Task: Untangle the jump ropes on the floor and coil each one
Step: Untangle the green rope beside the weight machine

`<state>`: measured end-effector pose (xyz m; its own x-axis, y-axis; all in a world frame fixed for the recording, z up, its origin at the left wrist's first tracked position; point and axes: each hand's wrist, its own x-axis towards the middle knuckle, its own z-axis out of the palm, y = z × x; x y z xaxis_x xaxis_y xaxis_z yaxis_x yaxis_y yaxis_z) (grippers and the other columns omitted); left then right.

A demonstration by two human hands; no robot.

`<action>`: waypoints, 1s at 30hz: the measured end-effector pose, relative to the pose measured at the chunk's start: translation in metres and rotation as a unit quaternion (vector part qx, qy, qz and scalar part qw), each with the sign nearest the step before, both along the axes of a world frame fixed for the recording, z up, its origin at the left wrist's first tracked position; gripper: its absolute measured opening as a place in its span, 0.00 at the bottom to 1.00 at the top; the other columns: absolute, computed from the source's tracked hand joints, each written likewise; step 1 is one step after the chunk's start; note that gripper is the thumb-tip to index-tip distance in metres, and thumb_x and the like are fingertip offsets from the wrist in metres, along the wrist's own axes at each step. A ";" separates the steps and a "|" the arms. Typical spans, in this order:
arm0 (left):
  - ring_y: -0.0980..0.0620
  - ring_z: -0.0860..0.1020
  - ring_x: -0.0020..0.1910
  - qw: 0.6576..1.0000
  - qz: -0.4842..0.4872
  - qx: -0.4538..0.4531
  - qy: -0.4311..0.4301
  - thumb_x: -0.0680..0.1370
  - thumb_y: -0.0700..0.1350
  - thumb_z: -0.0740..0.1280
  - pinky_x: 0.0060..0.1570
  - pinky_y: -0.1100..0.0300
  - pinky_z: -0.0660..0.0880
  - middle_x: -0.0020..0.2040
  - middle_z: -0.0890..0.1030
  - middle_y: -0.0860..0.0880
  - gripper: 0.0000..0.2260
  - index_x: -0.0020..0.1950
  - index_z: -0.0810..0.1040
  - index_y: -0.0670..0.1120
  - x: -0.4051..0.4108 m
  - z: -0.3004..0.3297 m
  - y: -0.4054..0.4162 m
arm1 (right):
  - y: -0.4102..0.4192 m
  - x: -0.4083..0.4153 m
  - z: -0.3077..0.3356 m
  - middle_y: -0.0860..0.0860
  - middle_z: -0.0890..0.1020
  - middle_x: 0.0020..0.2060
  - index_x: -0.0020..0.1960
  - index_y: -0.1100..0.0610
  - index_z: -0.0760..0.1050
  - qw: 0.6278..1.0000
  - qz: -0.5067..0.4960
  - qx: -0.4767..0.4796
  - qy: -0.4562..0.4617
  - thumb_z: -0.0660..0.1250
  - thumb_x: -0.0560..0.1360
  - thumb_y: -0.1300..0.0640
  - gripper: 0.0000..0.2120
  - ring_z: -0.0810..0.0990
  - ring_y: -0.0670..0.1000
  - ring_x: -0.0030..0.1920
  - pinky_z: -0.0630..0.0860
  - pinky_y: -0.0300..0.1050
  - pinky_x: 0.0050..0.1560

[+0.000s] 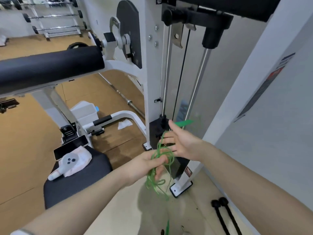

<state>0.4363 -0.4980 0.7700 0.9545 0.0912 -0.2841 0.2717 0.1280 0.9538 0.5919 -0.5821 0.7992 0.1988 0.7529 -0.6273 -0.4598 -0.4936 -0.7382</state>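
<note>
Forearms frame the view: left hand [149, 164] grips the bunched green jump rope [160, 168] above the floor [118, 217]; right hand [183, 141], fingers spread, threads loops. Black rope handles [219, 202] lie rightward. Hasty pulling could tighten knots.

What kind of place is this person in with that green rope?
Most likely a gym. A weight machine with guide rods and a cable stands just ahead, a rack of barbells lines the far wall, and a loose barbell lies on the floor. The left hand holds the green jump rope.
</note>
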 end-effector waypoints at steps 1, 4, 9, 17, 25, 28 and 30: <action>0.55 0.72 0.27 1.000 0.006 0.007 -0.015 0.75 0.50 0.62 0.33 0.66 0.70 0.28 0.73 0.49 0.13 0.46 0.70 0.40 -0.002 0.006 0.005 | -0.002 -0.010 -0.005 0.59 0.76 0.61 0.67 0.62 0.68 0.997 0.075 0.006 -0.013 0.55 0.75 0.33 0.35 0.77 0.60 0.60 0.73 0.54 0.63; 0.56 0.72 0.28 0.999 -0.003 0.031 -0.030 0.77 0.50 0.61 0.31 0.68 0.68 0.28 0.75 0.52 0.13 0.44 0.75 0.41 -0.009 0.017 0.022 | -0.003 -0.039 -0.014 0.57 0.80 0.42 0.47 0.59 0.76 0.988 0.133 0.045 -0.066 0.54 0.78 0.39 0.24 0.79 0.54 0.43 0.75 0.44 0.48; 0.56 0.66 0.24 0.987 -0.013 0.158 0.039 0.81 0.51 0.58 0.26 0.64 0.61 0.30 0.76 0.49 0.19 0.44 0.80 0.38 -0.021 0.013 0.059 | 0.006 -0.054 -0.005 0.44 0.74 0.26 0.38 0.54 0.78 0.926 0.103 0.014 -0.363 0.60 0.78 0.46 0.17 0.68 0.44 0.24 0.66 0.36 0.28; 0.59 0.67 0.28 0.952 0.031 0.302 0.045 0.81 0.44 0.60 0.34 0.64 0.65 0.28 0.73 0.56 0.13 0.37 0.75 0.48 -0.034 0.008 0.086 | 0.015 -0.049 -0.016 0.54 0.75 0.47 0.49 0.61 0.77 0.781 0.118 -0.073 -0.609 0.57 0.79 0.62 0.10 0.76 0.52 0.41 0.71 0.41 0.44; 0.52 0.72 0.35 0.976 0.166 -0.130 -0.058 0.75 0.46 0.63 0.46 0.56 0.70 0.33 0.73 0.49 0.11 0.34 0.72 0.45 -0.029 0.012 0.096 | 0.035 -0.056 -0.021 0.49 0.73 0.35 0.40 0.57 0.72 0.903 -0.339 0.033 -0.263 0.61 0.79 0.59 0.09 0.72 0.48 0.37 0.72 0.38 0.42; 0.53 0.75 0.31 0.966 0.139 -0.213 -0.034 0.71 0.44 0.65 0.43 0.56 0.78 0.28 0.69 0.50 0.07 0.34 0.72 0.44 -0.032 0.013 0.110 | 0.033 -0.052 -0.012 0.49 0.68 0.29 0.35 0.56 0.66 0.886 -0.427 0.070 -0.164 0.59 0.80 0.54 0.16 0.64 0.47 0.30 0.66 0.39 0.35; 0.53 0.74 0.29 0.987 0.111 -0.106 0.043 0.70 0.39 0.69 0.35 0.60 0.78 0.28 0.72 0.50 0.09 0.33 0.70 0.45 -0.033 0.010 0.119 | 0.028 -0.047 -0.005 0.49 0.68 0.29 0.35 0.56 0.66 0.879 -0.443 0.033 -0.171 0.60 0.80 0.51 0.17 0.63 0.47 0.30 0.63 0.39 0.34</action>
<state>0.4037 -0.3794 0.7796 0.8890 0.2241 -0.3992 0.2944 0.3880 0.8734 0.5446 -0.5539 0.7939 0.8947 0.2392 -0.3773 -0.3877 -0.0039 -0.9218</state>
